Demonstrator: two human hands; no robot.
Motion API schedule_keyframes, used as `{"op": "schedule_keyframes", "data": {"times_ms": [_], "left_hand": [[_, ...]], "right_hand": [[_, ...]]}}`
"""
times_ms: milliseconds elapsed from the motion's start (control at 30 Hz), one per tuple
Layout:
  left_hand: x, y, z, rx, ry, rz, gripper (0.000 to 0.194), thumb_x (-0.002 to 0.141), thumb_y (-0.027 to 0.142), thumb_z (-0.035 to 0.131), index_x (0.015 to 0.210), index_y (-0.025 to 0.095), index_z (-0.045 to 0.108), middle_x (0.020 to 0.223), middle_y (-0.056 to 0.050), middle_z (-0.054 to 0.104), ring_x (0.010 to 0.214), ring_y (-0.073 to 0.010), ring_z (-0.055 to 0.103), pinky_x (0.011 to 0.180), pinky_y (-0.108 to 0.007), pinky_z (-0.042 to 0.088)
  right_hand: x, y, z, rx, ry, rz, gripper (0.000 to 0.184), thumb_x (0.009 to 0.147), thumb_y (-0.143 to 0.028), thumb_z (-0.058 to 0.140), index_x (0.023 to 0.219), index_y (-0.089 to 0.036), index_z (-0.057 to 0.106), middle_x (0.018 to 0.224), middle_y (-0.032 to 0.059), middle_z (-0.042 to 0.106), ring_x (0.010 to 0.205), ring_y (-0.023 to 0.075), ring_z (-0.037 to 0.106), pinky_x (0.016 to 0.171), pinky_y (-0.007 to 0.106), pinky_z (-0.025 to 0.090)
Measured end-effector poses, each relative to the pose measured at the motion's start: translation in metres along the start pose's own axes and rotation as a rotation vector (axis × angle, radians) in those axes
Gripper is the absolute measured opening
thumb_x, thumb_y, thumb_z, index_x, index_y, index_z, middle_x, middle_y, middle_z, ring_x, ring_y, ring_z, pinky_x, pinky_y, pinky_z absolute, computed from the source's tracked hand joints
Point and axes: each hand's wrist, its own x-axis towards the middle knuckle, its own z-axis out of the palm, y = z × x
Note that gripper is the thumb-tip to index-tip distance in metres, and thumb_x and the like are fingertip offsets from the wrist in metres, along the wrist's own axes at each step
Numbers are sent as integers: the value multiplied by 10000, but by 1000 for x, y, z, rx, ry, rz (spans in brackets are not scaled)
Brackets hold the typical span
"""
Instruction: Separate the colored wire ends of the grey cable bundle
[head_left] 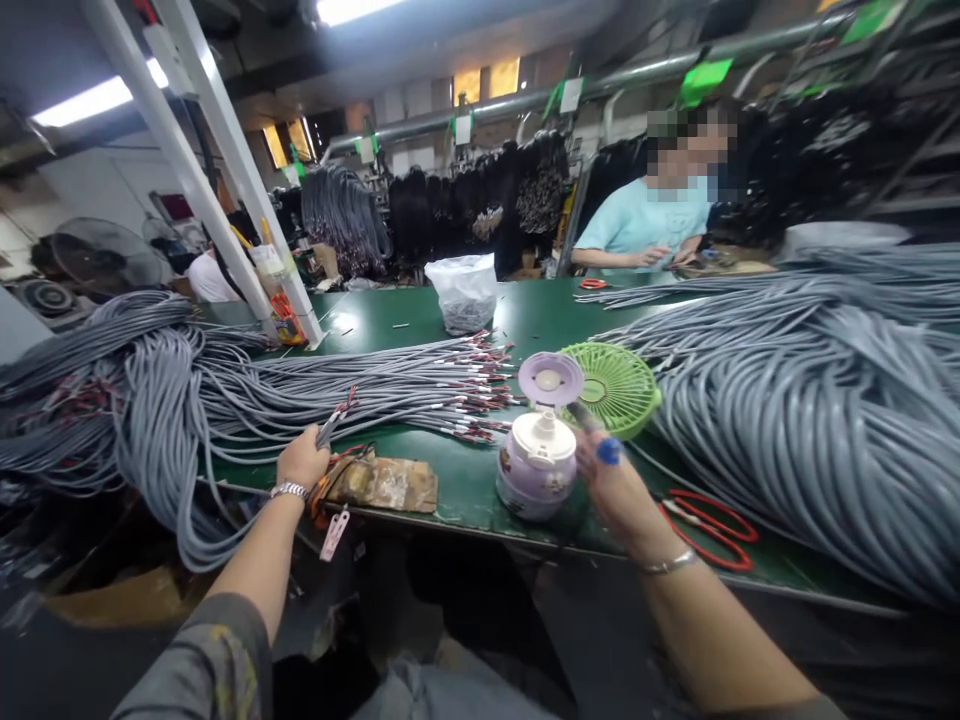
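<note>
Head view showed the person's left hand [301, 458] closed round a small bunch of grey cables [328, 430], its fingers curled together with no gap that I could see, the reddish wire tips left sticking out above, probably so that the ends stayed in sight. That bunch was over the near edge of the green desk [420, 452], just beside a worn brown block [397, 485]. A long spread of grey cables [405, 375] lay on the desk behind it, the stripped ends pointing the same way, which looked like a way of keeping them easy to pick out. The right hand [611, 490] was beside the purple jug [536, 475], its fingers partly bent, a blue band [608, 451] on one; blur kept me from telling how far open they were or whether they held anything. The jug stood upright near the front edge, its lid [551, 380] tipped up by the green basket [611, 390], seemingly within easy reach. Red-handled scissors [712, 528] lay to the right, near the big coil of cables [795, 420], and a co-worker [645, 225] was across the desk.
</note>
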Motion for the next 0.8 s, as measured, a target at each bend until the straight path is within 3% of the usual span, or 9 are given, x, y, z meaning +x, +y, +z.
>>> {"op": "schedule_keyframes", "data": {"times_ms": [167, 333, 433, 500, 600, 800], "left_hand": [[-1, 0, -1, 9, 21, 3, 191, 818, 223, 446, 946, 233, 587, 894, -108, 716, 873, -290, 669, 594, -294, 383], [0, -1, -1, -14, 16, 12, 181, 817, 222, 438, 918, 231, 588, 886, -107, 716, 881, -293, 668, 600, -299, 388], [-1, -1, 0, -16, 18, 6, 183, 815, 221, 438, 922, 228, 586, 891, -107, 716, 884, -293, 668, 601, -300, 386], [-1, -1, 0, -17, 23, 7, 190, 814, 224, 439, 931, 229, 589, 892, -106, 714, 880, -290, 666, 609, -301, 390], [-2, 0, 1, -11, 24, 1, 196, 816, 230, 441, 942, 233, 591, 904, -100, 710, 886, -285, 662, 630, -303, 400], [1, 2, 4, 32, 19, -13, 204, 824, 249, 442, 965, 228, 588, 920, -106, 702, 893, -295, 650, 636, -309, 396]], "right_hand": [[42, -26, 4, 150, 10, 16, 710, 769, -814, 294, 1101, -261, 590, 1031, 106, 716, 945, 279, 688, 757, 432, 564], [47, -61, 15, 118, 31, -56, 735, 756, -820, 327, 1083, -232, 624, 950, 92, 717, 847, 266, 694, 705, 405, 569], [37, -75, 19, -112, -21, -168, 617, 827, -729, 360, 935, -214, 683, 886, 90, 709, 824, 253, 681, 747, 404, 552], [30, -80, 21, -355, -53, -301, 448, 847, -602, 482, 873, -211, 701, 918, 87, 693, 899, 253, 657, 827, 411, 522], [21, -79, 25, -599, -77, -451, 261, 858, -406, 533, 914, -218, 705, 1001, 87, 674, 977, 261, 624, 884, 438, 489], [12, -69, 28, -732, -18, -525, 259, 878, -303, 478, 989, -229, 700, 1060, 91, 678, 1027, 278, 611, 903, 469, 472]]}}
